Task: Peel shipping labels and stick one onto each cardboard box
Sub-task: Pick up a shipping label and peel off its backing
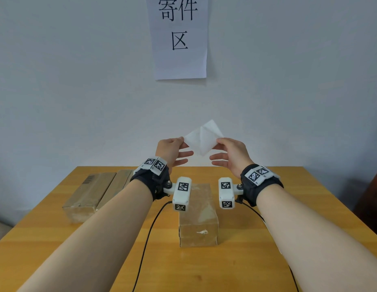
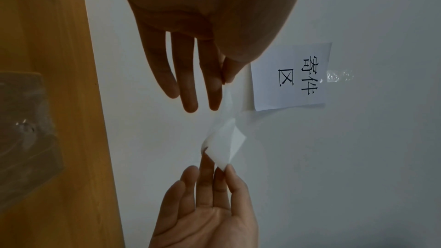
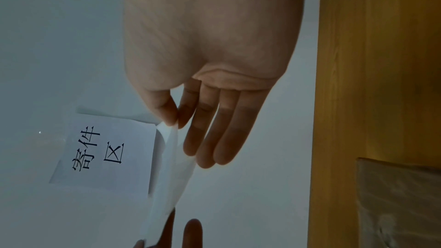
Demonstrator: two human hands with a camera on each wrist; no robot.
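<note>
A white shipping label sheet (image 1: 202,137) hangs in the air above the far edge of the table, creased down its middle. My left hand (image 1: 173,149) pinches its left corner between thumb and forefinger, the other fingers spread. My right hand (image 1: 228,153) pinches the opposite right corner the same way. The left wrist view shows the label (image 2: 225,142) stretched between both hands, and the right wrist view shows the label (image 3: 170,173) edge-on below my thumb. One cardboard box (image 1: 198,216) stands at mid-table below my wrists. Two flat boxes (image 1: 94,192) lie side by side at the left.
The wooden table (image 1: 288,207) stands against a pale wall. A paper sign (image 1: 179,36) with black characters hangs on the wall above my hands. Black cables (image 1: 149,230) trail from my wrist cameras toward the front edge.
</note>
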